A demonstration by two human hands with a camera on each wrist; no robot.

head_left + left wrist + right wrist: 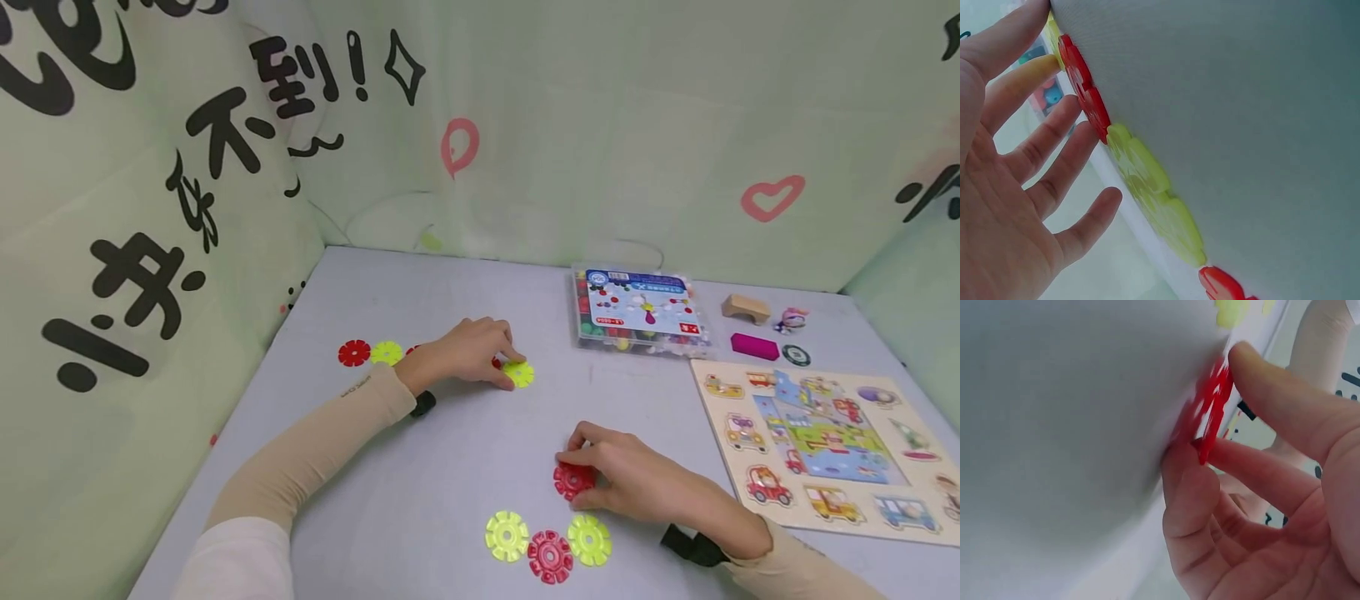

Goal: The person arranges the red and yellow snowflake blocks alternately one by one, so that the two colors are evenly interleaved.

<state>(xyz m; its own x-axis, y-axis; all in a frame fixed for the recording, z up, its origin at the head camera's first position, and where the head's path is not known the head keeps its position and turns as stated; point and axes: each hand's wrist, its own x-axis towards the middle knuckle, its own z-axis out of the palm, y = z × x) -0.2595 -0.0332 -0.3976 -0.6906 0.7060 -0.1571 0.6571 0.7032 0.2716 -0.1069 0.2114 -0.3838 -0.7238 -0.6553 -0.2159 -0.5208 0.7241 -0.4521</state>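
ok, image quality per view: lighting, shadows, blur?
Head: bright, even light, wall lettering crisp; left wrist: dim, greyish cast over the tabletop, nearer yellow discs fairly clear; right wrist: red disc soft and streaky, diffuse shadow on the tabletop beside it, yellow piece at the top edge blurred.

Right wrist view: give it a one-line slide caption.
The right hand grips a red notched disc by its rim, with a blurred yellow-green piece at the picture's top edge.
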